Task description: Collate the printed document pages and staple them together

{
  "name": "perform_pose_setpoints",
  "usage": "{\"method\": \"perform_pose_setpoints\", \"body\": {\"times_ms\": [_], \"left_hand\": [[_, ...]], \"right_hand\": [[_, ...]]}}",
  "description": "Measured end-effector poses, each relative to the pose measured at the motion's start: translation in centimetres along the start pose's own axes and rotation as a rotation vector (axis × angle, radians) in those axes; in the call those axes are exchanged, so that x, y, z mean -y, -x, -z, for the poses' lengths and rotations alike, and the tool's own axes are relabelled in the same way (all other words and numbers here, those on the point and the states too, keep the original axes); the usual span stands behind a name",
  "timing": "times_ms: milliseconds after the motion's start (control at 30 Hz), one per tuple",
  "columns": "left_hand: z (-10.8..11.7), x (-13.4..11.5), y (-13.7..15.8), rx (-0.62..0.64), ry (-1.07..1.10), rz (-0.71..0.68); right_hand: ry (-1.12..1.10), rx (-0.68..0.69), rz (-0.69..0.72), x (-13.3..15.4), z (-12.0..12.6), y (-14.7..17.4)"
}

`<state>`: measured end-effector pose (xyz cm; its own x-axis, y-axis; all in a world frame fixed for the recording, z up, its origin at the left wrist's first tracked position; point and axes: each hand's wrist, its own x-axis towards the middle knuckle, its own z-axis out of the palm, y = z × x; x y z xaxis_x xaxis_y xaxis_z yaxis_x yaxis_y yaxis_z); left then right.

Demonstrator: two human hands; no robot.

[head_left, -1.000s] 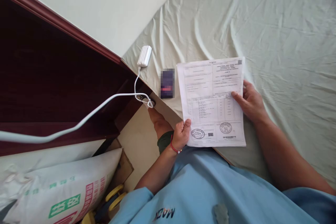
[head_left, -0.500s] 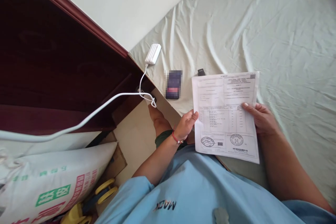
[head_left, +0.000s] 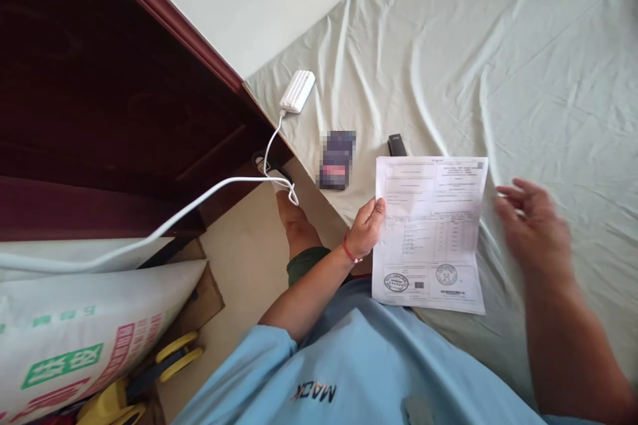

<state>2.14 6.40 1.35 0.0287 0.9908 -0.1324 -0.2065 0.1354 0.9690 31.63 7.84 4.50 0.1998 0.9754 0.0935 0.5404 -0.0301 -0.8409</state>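
My left hand [head_left: 366,229], with a red string bracelet at the wrist, grips the left edge of a printed paper document [head_left: 431,232] between thumb and fingers. The sheet bears typed lines, a table and two round stamps near its bottom, and it is held over my lap and the bed edge. My right hand [head_left: 535,226] is off the paper, to its right, with nothing in it; its fingers are loosely bent and a little blurred. A slim black object [head_left: 397,145] pokes out just beyond the paper's top edge, its lower end hidden.
On the pale green bed sheet [head_left: 448,46] lie a pixelated dark phone-like thing [head_left: 337,163] and a white power block [head_left: 298,91]. Its white cable [head_left: 194,198] hangs across the left side. A printed white sack [head_left: 100,325] and yellow-wheeled item [head_left: 177,348] stand lower left, below dark red furniture [head_left: 100,99].
My right hand has let go of the paper's right edge and moved away to the right. The left hand still holds the sheet, which sits slightly lower, baring more of the black object.
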Motion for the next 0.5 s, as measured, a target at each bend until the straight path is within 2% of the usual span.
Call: {"method": "perform_pose_setpoints", "body": {"times_ms": [33, 100, 133, 200, 267, 400, 500], "left_hand": [[0.0, -0.1, -0.1, 0.003, -0.006, 0.003], [-0.1, -0.1, -0.2, 0.002, -0.016, 0.017], [-0.1, -0.2, -0.3, 0.002, -0.018, 0.023], [-0.2, -0.3, -0.3, 0.007, -0.018, 0.034], [-0.3, -0.4, -0.2, 0.008, -0.014, 0.046], [-0.5, -0.2, 0.3, -0.015, 0.023, 0.063], [-1.0, 0.4, 0.6, -0.077, 0.169, 0.159]], "right_hand": [[0.109, -0.074, 0.013, 1.0, 0.6, -0.6], [0.243, -0.013, 0.126, 3.5, 1.0, -2.1], [0.269, 0.023, 0.237, 4.8, 0.6, -2.9], [0.28, 0.089, 0.499, 7.1, -1.2, -4.5], [0.317, 0.213, 0.595, 8.5, -4.0, -5.8], [0.322, 0.456, 0.613, 8.9, -8.4, -7.2], [0.302, 0.452, 0.508, 8.3, -9.0, -7.9]]}}
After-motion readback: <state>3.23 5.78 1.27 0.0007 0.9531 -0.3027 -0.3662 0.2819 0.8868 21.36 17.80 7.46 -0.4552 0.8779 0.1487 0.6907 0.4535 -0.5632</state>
